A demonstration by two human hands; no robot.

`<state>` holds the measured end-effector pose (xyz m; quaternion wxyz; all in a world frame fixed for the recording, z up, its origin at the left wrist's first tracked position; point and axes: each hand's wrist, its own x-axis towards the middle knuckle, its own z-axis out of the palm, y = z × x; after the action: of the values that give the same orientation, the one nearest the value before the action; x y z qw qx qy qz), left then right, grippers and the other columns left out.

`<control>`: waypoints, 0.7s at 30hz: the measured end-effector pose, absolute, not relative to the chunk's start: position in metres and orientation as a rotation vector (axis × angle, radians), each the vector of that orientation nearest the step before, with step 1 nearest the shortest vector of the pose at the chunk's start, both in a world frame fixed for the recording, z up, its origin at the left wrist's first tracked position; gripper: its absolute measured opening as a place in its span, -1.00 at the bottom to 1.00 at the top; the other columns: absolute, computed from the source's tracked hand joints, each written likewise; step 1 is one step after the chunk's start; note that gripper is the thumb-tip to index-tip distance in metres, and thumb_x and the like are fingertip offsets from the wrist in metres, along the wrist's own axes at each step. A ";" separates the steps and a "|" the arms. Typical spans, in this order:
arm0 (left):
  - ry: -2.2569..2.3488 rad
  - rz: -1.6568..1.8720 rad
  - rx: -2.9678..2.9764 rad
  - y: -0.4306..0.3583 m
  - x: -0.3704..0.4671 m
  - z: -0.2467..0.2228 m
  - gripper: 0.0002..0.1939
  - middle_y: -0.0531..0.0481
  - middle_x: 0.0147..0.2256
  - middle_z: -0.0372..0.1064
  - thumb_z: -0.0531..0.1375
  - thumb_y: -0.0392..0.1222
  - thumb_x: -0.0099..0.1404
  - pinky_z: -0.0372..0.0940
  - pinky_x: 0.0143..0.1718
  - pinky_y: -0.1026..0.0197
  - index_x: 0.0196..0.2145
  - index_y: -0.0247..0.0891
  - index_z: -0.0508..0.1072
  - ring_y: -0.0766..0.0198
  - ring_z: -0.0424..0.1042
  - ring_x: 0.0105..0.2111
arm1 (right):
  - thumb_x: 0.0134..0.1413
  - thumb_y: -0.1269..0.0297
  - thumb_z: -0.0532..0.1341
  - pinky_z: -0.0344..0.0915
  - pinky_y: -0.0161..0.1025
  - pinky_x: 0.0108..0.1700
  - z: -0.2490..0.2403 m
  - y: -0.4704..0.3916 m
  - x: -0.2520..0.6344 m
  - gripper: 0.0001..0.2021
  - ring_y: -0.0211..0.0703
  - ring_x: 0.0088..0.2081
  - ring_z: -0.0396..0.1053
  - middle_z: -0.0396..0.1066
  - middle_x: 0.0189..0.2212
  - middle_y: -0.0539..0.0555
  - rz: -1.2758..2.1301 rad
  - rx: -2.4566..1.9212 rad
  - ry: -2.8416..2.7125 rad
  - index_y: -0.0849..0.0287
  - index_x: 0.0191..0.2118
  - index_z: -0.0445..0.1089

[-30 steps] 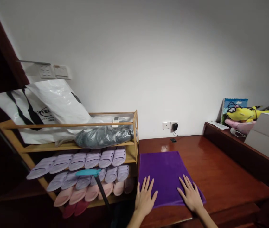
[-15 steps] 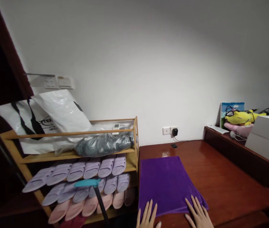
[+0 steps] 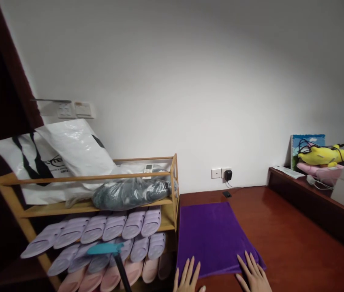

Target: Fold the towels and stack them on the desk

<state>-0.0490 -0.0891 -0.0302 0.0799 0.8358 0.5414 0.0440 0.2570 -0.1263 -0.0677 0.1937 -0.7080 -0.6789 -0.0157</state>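
A purple cloth lies flat on the reddish-brown wooden tabletop, its right near corner spread out in a point. My left hand rests at the cloth's near left corner, fingers stretched and apart. On the near right part, my right hand lies with its fingers spread over the cloth's edge. Neither hand grips anything. Both wrists are cut off by the bottom of the view.
Left of the table stands a wooden rack with purple slippers, pink slippers, a white bag and a plastic-wrapped bundle. A blue-topped black handle rises before it. A plugged adapter and yellow plush toy are farther back.
The view has shifted slightly, so the rack and wall things sit a little lower and the right-hand things farther right. Both hands stay spread on the cloth, almost unmoved.
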 end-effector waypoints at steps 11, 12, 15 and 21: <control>1.648 0.151 2.432 -0.031 -0.043 0.018 -0.38 0.09 0.30 -0.30 -0.23 0.22 0.31 -0.23 0.25 -0.17 0.26 0.00 -0.14 0.15 -0.30 0.29 | 0.10 -0.21 -0.13 0.00 0.06 0.22 -0.039 -0.050 0.247 -0.35 0.02 0.30 -0.18 -0.04 0.28 0.13 0.030 -2.000 -1.952 -0.01 0.23 0.04; 1.654 0.155 2.432 -0.027 -0.043 0.018 -0.39 0.08 0.30 -0.29 -0.23 0.21 0.32 -0.23 0.25 -0.17 0.26 0.00 -0.14 0.15 -0.30 0.29 | 0.11 -0.22 -0.14 -0.01 0.06 0.22 -0.038 -0.047 0.246 -0.35 0.02 0.30 -0.18 -0.05 0.28 0.14 0.039 -2.001 -1.953 0.00 0.23 0.04; 1.667 0.196 2.451 -0.018 -0.044 0.015 -0.39 0.08 0.30 -0.29 -0.24 0.20 0.32 -0.24 0.25 -0.15 0.26 -0.01 -0.14 0.16 -0.30 0.29 | 0.11 -0.22 -0.17 -0.05 0.06 0.23 -0.035 -0.039 0.245 -0.34 0.01 0.30 -0.21 -0.09 0.29 0.14 0.068 -2.004 -1.956 -0.01 0.25 0.00; 1.709 0.230 2.477 -0.005 -0.043 0.001 -0.42 0.10 0.30 -0.28 -0.25 0.19 0.34 -0.20 0.25 -0.15 0.26 0.01 -0.14 0.16 -0.26 0.29 | 0.11 -0.23 -0.18 -0.07 0.07 0.24 -0.036 -0.025 0.245 -0.34 0.01 0.31 -0.25 -0.10 0.30 0.08 0.136 -2.018 -1.938 -0.04 0.25 -0.02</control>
<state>-0.0432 -0.0048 0.0005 0.0618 0.8190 0.5653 0.0761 0.2455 -0.0247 -0.0358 0.1693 -0.7101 -0.6818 0.0480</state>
